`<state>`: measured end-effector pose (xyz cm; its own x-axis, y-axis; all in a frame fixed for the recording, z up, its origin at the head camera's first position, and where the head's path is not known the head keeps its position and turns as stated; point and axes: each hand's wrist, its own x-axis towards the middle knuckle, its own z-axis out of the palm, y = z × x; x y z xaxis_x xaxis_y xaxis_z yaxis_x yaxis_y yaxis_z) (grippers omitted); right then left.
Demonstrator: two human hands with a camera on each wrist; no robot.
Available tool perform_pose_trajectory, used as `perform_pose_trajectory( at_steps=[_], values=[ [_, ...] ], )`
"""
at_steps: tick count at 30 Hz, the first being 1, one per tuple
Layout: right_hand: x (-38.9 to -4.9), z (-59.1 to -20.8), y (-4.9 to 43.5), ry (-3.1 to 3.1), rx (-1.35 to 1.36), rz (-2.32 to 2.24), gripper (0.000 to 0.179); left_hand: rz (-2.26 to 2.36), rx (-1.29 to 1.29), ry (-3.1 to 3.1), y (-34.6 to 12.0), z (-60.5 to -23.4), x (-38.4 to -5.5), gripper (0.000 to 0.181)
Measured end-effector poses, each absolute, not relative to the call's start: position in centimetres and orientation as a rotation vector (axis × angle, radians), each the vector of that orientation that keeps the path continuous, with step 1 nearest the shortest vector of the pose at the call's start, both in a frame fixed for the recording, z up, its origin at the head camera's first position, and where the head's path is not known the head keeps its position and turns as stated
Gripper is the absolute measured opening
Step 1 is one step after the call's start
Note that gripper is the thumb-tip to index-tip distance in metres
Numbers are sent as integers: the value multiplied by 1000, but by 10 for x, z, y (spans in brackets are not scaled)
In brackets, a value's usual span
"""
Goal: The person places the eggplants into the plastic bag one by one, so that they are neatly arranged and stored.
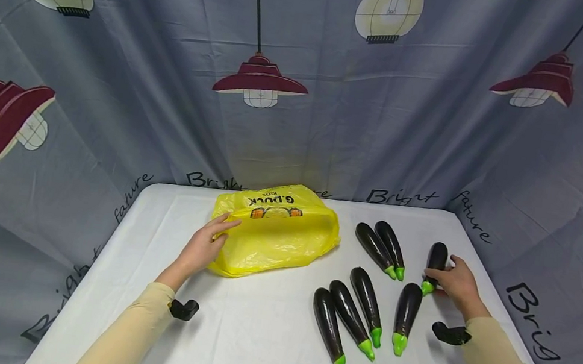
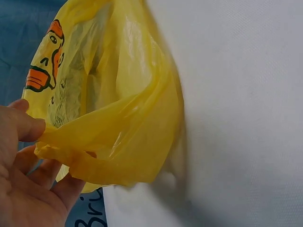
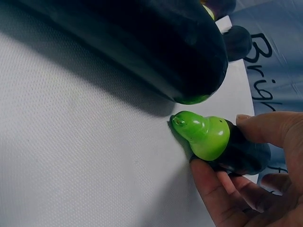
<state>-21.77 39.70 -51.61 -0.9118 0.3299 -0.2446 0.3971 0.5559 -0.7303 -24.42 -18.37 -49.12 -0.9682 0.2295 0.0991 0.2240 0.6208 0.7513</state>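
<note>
A yellow plastic bag with an orange-and-black duck print lies on the table, its mouth spread toward me. My left hand pinches the bag's left edge between thumb and fingers, and the left wrist view shows the gathered plastic in that grip. At the far right, my right hand grips a dark purple eggplant near its green stem end, thumb on one side and fingers on the other. Seen from the right wrist, the green cap points away from the palm, close to another eggplant.
A single eggplant lies just left of my right hand. Three more eggplants are grouped at the front middle, and a pair lies farther back. A printed curtain hangs behind the white table.
</note>
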Motion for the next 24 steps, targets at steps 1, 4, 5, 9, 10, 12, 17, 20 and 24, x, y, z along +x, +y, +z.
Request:
perform_pose_trajectory(
  at_steps=[1,4,5,9,10,12,17,20,24],
  values=[
    [-217,-516,397,2698,630,-1304,100,1290,391,2821,-184,-491,-244,44],
    [-218,-516,397,2697,623,-1311,99,1260,369,2800,-185,-490,-245,46],
    [-218,-517,397,2697,621,-1313,99,1253,365,2791,-186,-489,-245,47],
    [-220,-519,398,2696,629,-1321,98,1233,349,2765,-186,-486,-246,51],
    [-220,-519,398,2697,631,-1326,97,1230,346,2757,-186,-485,-246,52],
    [-221,-520,399,2693,639,-1344,97,1220,351,2747,-187,-484,-246,54],
    [-220,-519,401,2700,641,-1426,94,1187,378,2749,-188,-483,-246,54],
    [-222,-520,402,2711,645,-1527,95,1163,376,2759,-188,-484,-246,52],
    [-229,-523,404,2707,650,-1699,99,1136,354,2768,-187,-484,-247,51]
  ],
)
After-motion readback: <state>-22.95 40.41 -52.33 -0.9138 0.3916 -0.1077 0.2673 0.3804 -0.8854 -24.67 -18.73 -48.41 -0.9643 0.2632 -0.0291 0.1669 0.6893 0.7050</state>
